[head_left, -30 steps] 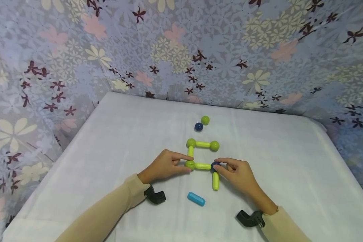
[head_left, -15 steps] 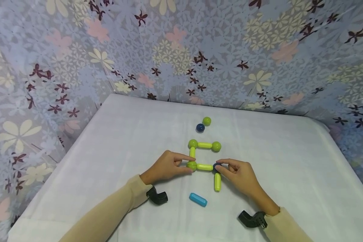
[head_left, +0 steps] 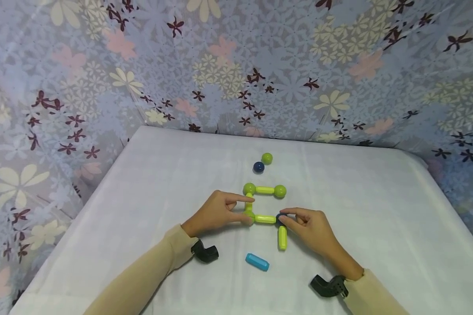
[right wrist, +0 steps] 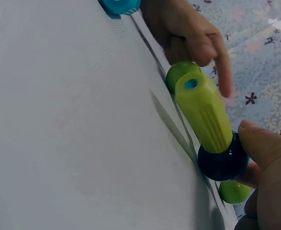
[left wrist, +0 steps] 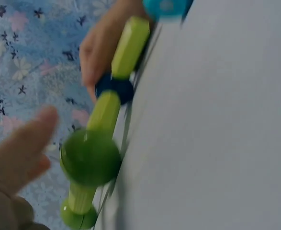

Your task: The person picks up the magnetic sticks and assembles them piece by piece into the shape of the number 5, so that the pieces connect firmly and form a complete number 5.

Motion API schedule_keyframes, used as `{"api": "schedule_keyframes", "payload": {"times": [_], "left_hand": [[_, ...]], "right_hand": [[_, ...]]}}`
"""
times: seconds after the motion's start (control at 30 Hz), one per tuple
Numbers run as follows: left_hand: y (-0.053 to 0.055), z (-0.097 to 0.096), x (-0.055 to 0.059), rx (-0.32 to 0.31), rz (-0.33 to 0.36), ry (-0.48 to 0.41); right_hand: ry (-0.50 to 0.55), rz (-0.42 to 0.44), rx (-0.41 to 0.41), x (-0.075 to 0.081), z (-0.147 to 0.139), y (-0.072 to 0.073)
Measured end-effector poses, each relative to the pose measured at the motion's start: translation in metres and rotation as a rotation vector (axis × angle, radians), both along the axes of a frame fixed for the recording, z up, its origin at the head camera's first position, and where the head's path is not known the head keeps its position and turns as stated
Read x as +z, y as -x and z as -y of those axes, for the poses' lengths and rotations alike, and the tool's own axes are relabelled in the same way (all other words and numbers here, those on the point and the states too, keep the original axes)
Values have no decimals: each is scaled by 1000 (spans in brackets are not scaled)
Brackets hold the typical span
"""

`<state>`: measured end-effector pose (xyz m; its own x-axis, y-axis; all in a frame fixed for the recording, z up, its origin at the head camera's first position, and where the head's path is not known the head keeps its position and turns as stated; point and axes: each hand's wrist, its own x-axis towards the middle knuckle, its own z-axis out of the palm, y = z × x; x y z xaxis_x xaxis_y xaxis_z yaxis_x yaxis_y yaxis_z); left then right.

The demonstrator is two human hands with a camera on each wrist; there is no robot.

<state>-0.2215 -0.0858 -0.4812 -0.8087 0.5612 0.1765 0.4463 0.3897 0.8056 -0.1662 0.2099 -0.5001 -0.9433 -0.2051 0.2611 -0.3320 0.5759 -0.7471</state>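
Observation:
A flat chain of yellow-green rods and balls lies on the white cloth. My right hand (head_left: pixel 311 228) pinches its dark blue ball (right wrist: pixel 221 160) between thumb and fingers. From that ball one rod (head_left: pixel 282 239) points toward me, and another rod (head_left: pixel 266 219) runs left to a green ball (left wrist: pixel 90 157). Beside this green ball my left hand (head_left: pixel 214 213) has thumb and index finger spread, with a gap to it in the left wrist view. Farther back, the chain continues through a corner green ball (head_left: pixel 249 188) and a rod (head_left: pixel 265 190) to an end green ball (head_left: pixel 280 191).
A loose blue rod (head_left: pixel 257 262) lies nearer to me, between the forearms. Behind the chain sit a loose navy ball (head_left: pixel 258 167) and a loose green ball (head_left: pixel 266 158). Flowered fabric (head_left: pixel 228 65) hangs beyond the back edge of the cloth-covered table (head_left: pixel 181 162).
My left hand has let go of the near green ball, its index finger lifting away from the thumb. The right hand keeps its pinch on the dark blue ball.

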Motion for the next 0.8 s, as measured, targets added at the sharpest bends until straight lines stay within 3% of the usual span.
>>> {"api": "schedule_keyframes", "payload": {"times": [0.1,0.2,0.37,0.57,0.8], "left_hand": [[12,-6,11,37,13,-26],[31,-14,24,79,-1,-48],[68,-31,38,154,-62,31],[100,-43,35,226,-65,205],[116,-54,26,270,-32,312]], "right_hand": [[-11,-9,12,1,-2,0],[-14,-19,17,2,-3,0],[4,-10,23,1,-4,-1],[10,5,35,0,-4,-1],[14,4,32,0,-5,-2]]}}
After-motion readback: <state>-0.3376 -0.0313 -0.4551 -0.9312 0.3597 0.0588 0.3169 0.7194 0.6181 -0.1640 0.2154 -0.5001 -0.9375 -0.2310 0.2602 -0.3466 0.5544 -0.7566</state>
